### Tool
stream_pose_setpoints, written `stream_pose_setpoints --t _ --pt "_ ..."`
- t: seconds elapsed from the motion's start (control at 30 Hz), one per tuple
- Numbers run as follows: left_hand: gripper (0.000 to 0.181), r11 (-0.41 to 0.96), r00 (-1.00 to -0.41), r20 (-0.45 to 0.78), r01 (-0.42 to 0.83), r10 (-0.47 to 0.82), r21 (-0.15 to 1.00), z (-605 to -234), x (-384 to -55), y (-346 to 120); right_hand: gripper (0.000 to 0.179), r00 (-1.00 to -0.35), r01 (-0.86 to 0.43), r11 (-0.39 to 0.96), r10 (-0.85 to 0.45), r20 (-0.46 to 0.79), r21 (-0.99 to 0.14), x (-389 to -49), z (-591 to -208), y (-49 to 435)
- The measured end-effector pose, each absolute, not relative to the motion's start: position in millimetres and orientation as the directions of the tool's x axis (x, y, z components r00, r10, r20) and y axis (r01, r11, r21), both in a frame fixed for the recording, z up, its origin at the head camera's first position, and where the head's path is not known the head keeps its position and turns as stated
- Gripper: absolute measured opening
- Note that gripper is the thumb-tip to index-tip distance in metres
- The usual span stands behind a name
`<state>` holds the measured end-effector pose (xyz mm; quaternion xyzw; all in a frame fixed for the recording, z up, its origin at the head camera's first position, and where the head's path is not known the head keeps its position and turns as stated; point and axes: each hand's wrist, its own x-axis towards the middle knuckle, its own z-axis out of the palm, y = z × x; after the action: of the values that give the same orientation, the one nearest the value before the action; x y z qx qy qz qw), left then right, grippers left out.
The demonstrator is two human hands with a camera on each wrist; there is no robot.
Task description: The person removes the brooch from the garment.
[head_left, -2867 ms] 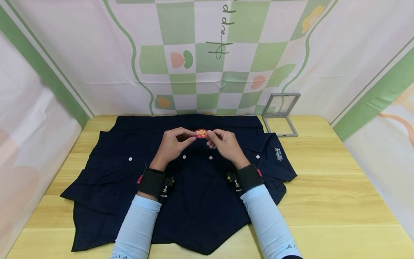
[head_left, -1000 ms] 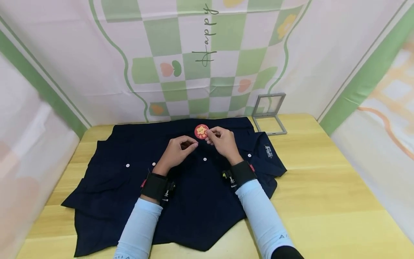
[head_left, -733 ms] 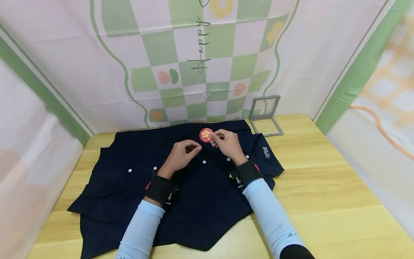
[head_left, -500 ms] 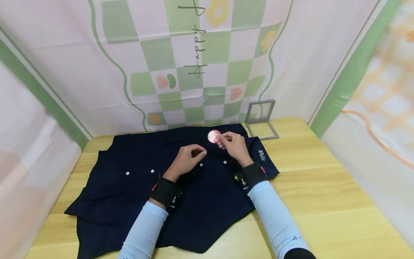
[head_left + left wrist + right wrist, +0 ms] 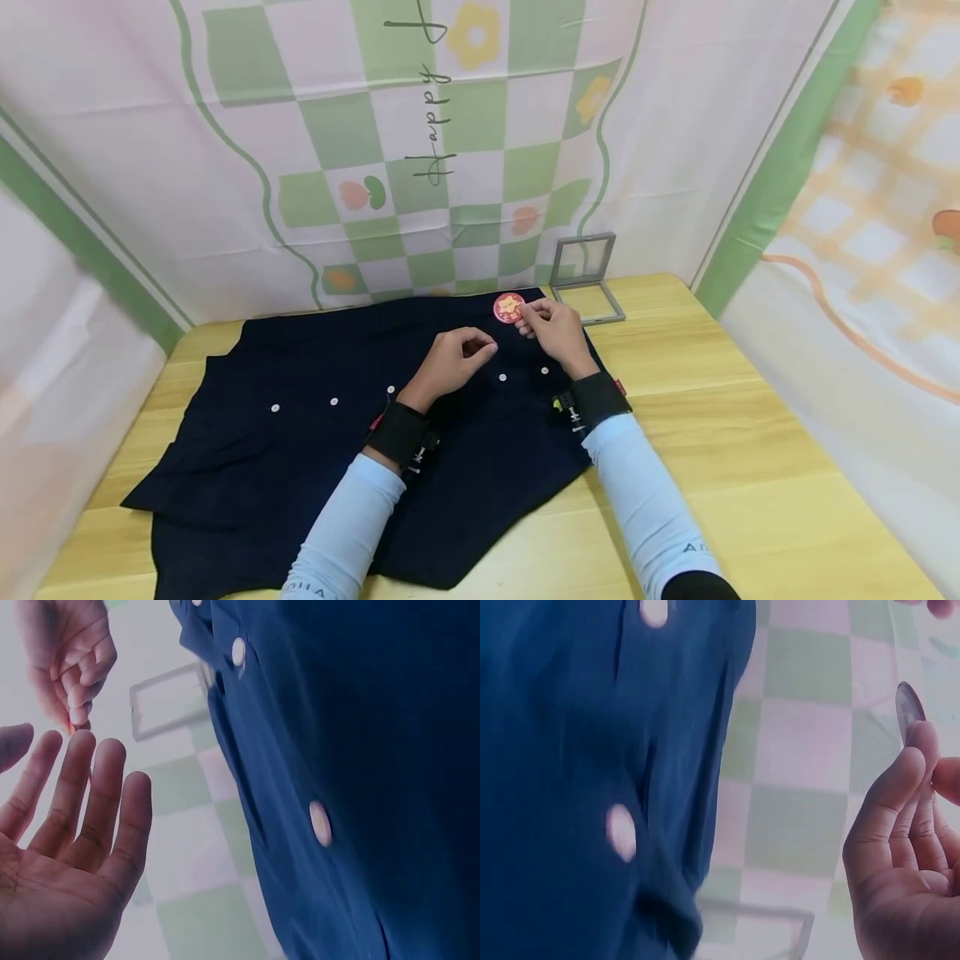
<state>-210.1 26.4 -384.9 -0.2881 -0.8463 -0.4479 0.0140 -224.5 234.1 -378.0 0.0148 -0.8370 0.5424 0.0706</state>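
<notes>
A round red badge (image 5: pixel 508 307) with a yellow star faces up in the head view, held by its right edge between the thumb and fingers of my right hand (image 5: pixel 557 332). The right wrist view shows the badge (image 5: pixel 910 709) from its dark-rimmed back. To its left, my left hand (image 5: pixel 452 360) hovers over the shirt, holding nothing; the left wrist view shows the fingers of this left hand (image 5: pixel 67 847) extended. Beneath both hands a navy shirt (image 5: pixel 247 467) with several white buttons lies spread out. My right hand and wrist hide part of its right end.
Just right of the badge, at the table's back edge, stands a grey hinged frame (image 5: pixel 579 283) with its lid raised. The wooden table (image 5: pixel 720 475) extends to the right of the shirt. Patterned cloth (image 5: pixel 480 117) hangs behind and on both sides.
At first both hands held the badge; my left hand has let go. My right hand has carried it rightward, nearer the grey frame. The head view has also turned right.
</notes>
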Motion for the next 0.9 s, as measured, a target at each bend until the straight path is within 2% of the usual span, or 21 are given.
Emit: stream_pose_setpoints --t 0.4,0.9 --pt "0.018 0.335 -0.753 0.276 0.547 0.597 0.767 -387.5 -207.4 86.6 0.04 -0.98 -0.029 0.404 0.167 0.105 -0.914 -219.0 -374.5 299.9" --pt "0.019 0.3 -0.743 0.194 0.475 0.641 0.827 -389.1 -206.5 120.0 0.045 -0.977 0.038 0.43 0.206 0.056 -0.902 -250.8 -383.1 343.6"
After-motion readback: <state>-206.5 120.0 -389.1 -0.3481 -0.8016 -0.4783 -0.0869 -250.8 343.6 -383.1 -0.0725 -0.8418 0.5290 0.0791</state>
